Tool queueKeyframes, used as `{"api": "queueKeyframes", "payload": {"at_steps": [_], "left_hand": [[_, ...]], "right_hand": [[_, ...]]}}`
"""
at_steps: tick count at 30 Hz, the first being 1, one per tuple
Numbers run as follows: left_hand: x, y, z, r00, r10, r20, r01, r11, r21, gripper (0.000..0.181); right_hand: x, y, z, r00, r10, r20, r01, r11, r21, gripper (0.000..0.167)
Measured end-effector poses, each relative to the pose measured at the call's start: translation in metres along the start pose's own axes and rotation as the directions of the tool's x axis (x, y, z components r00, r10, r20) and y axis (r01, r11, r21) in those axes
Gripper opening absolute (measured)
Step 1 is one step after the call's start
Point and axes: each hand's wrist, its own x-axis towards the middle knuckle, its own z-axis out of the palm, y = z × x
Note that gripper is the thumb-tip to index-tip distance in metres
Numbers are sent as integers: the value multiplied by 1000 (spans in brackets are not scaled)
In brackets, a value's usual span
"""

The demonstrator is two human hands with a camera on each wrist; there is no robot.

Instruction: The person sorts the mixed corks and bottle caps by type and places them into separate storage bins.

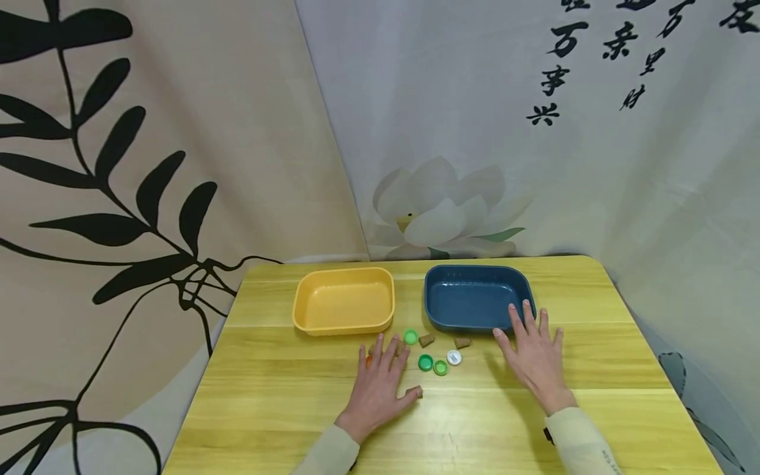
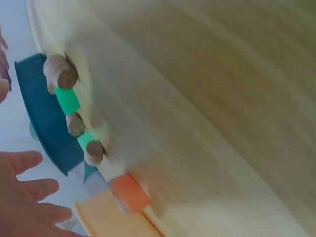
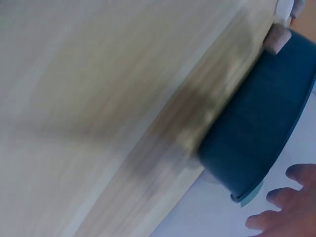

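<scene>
My left hand [image 1: 377, 390] is over the table's middle with its fingers spread, holding nothing. Beneath and around its fingertips lie corks, partly hidden, and an orange cap [image 2: 129, 192]. To the right of it are a pale green cap [image 1: 410, 337], a dark green cap [image 1: 425, 362], a light green cap [image 1: 440, 367] and a white cap [image 1: 454, 357]. Two corks show plainly: one cork [image 1: 426, 340] by the pale green cap, another cork [image 1: 462, 343] near the blue tray [image 1: 477, 327]. My right hand [image 1: 537, 363], fingers spread and grasping nothing, is at that tray's front right corner; contact cannot be told.
A yellow tray [image 1: 344, 331] stands at the back left of the wooden table [image 1: 285, 409], with the blue tray to its right. Both trays look bare inside. Behind the table's far edge hangs a printed cloth [image 1: 594, 185].
</scene>
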Motion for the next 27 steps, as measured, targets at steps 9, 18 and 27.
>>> {"api": "queueKeyframes", "payload": {"at_steps": [9,18,27], "left_hand": [[-1,7,6,997,78,4,-78,992,103,76],[-3,7,13,986,161,-54,-153,980,125,40],[-4,5,16,982,173,-81,-164,980,109,16]], "right_hand": [[16,24,-5,998,55,-20,-54,998,39,79],[25,37,0,994,107,22,-107,994,19,88],[29,37,2,992,102,75,-104,994,20,89]]}}
